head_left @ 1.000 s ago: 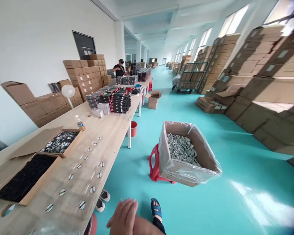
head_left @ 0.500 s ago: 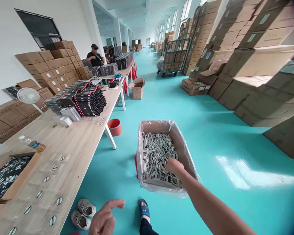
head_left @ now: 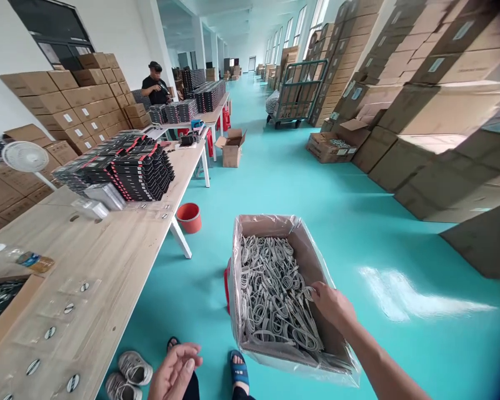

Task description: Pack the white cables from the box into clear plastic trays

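Note:
A cardboard box [head_left: 304, 250] lined with clear plastic [head_left: 341, 369] stands on the teal floor and is full of tangled white cables [head_left: 270, 294]. My right hand [head_left: 333, 305] reaches over its near right side, fingertips on a cable loop. Whether those fingers grip the loop, I cannot tell. My left hand [head_left: 175, 372] hangs low near my own foot in a blue sandal [head_left: 238, 369], fingers loosely curled and holding nothing. It is nearest a pair of grey sneakers [head_left: 131, 375].
A long wooden table [head_left: 87, 250] on the left bears small bagged discs and stacked black-and-red packages [head_left: 141, 172]. A red stool [head_left: 226, 286] sits under the box's left side. Nearby are a red bucket [head_left: 189, 216], stacked cartons [head_left: 441, 111], a trolley [head_left: 298, 94] and a person [head_left: 155, 83].
The view has turned left and the box has come to the middle. My right hand has entered, moving from the cables' middle to their right side. My left hand has opened.

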A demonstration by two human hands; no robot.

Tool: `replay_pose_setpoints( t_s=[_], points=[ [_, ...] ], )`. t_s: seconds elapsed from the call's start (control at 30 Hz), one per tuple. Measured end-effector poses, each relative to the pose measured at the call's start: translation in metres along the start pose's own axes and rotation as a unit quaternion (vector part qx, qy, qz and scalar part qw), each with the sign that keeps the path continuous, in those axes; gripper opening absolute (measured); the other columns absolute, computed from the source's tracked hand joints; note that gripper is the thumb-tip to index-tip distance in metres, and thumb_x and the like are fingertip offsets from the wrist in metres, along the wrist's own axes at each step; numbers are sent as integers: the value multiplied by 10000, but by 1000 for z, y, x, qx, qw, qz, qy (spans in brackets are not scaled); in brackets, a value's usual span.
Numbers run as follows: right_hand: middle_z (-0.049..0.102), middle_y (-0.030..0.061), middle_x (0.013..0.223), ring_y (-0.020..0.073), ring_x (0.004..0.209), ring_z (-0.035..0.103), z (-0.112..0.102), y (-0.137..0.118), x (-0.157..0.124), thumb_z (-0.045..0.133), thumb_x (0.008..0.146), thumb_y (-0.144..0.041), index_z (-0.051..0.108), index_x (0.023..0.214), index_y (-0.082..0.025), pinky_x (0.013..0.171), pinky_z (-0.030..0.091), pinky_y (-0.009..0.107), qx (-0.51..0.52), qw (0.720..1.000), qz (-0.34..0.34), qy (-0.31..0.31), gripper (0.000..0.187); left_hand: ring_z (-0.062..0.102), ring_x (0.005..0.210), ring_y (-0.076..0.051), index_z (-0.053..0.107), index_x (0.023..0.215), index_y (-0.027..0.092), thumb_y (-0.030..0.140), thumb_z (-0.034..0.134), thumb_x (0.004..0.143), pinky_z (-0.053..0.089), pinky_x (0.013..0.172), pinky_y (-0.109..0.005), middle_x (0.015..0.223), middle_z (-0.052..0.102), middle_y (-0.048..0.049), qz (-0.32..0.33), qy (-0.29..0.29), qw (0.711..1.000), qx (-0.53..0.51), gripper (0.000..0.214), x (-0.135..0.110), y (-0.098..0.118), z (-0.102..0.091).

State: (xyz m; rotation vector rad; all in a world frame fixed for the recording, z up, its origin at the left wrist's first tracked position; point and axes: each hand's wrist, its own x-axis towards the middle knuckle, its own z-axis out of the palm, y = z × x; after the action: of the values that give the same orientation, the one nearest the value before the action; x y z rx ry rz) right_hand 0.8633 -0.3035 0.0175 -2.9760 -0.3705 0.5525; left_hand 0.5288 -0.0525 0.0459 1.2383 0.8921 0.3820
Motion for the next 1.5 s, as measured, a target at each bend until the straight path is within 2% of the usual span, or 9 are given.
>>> replay_pose_setpoints(
  t_s=[0.2, 0.4, 0.53, 0.67, 0.8, 0.93, 1.27, 1.37, 1.5],
  points=[
    [739, 111, 989, 273, 917, 683, -36, -33, -37, 451, 837, -429, 637, 1103, -186, 752, 506, 325, 274, 954, -4, 121, 406, 659, 864, -265, 726, 828, 171, 596, 614, 745, 519, 827, -378, 941, 720, -129, -103, -220, 970, 9, 447, 56, 30, 12],
    [725, 109, 1006, 284, 896, 672, -48, -176, -86, 544, 816, -469, 660, 1081, -219, 705, 536, 343, 382, 890, -97, 230, 382, 560, 1160, -307, 594, 1217, 218, 570, 585, 793, 485, 923, -433, 1290, 589, -141, -199, -367, 894, -164, 551, 111, 86, 20],
    [725, 64, 993, 287, 983, 638, -35, -291, -100, 610, 825, -345, 737, 922, -301, 861, 509, 408, 384, 832, -377, 140, 166, 621, 1018, -270, 492, 1266, 194, 511, 573, 818, 521, 783, -386, 1132, 645, -132, -76, -260, 937, -221, 555, 148, 130, 0],
    [654, 90, 1123, 274, 983, 611, -37, -376, -86, 568, 864, -392, 696, 1015, -284, 744, 530, 374, 396, 832, -371, 110, 226, 632, 813, -232, 506, 1144, 213, 496, 443, 881, 486, 624, -324, 933, 635, -78, 91, -104, 989, 46, 391, 180, 163, -59],
    [642, 103, 1081, 225, 855, 610, -42, -449, -63, 565, 848, -491, 636, 1121, -224, 606, 494, 290, 406, 825, -392, -20, 388, 595, 975, -270, 465, 1207, 215, 312, 388, 913, 453, 752, -374, 1059, 604, -120, 244, 40, 911, 330, 319, 195, 172, -111],
    [671, 80, 977, 199, 806, 592, -34, -511, -43, 590, 816, -529, 683, 952, -186, 691, 479, 294, 463, 772, -405, -161, 380, 586, 1003, -274, 435, 1244, 235, 191, 386, 885, 436, 748, -373, 1093, 597, -121, 244, 93, 883, 389, 366, 208, 169, -133],
    [485, -44, 527, 69, 449, 304, -19, -617, 40, 678, 744, -501, 647, 780, -160, 460, 202, 239, 541, 689, -321, -360, 345, 651, 750, -196, 524, 915, 186, 484, 527, 852, 462, 573, -271, 937, 652, -106, 96, 82, 991, -46, 305, 278, 187, -171],
    [496, -34, 522, 87, 473, 354, -31, -653, 71, 679, 754, -483, 666, 787, -158, 482, 257, 246, 513, 669, -357, -402, 327, 636, 649, -154, 522, 773, 169, 534, 541, 832, 376, 439, -205, 881, 652, -93, 50, 56, 974, -211, 370, 312, 195, -169],
    [589, 33, 676, 138, 588, 499, -47, -689, 110, 610, 794, -510, 688, 892, -156, 508, 345, 253, 490, 583, -357, -541, 376, 429, 401, -43, 366, 586, 182, 550, 594, 795, 162, 342, -157, 601, 563, 0, 37, 95, 904, -415, 480, 350, 208, -157]
  ],
)
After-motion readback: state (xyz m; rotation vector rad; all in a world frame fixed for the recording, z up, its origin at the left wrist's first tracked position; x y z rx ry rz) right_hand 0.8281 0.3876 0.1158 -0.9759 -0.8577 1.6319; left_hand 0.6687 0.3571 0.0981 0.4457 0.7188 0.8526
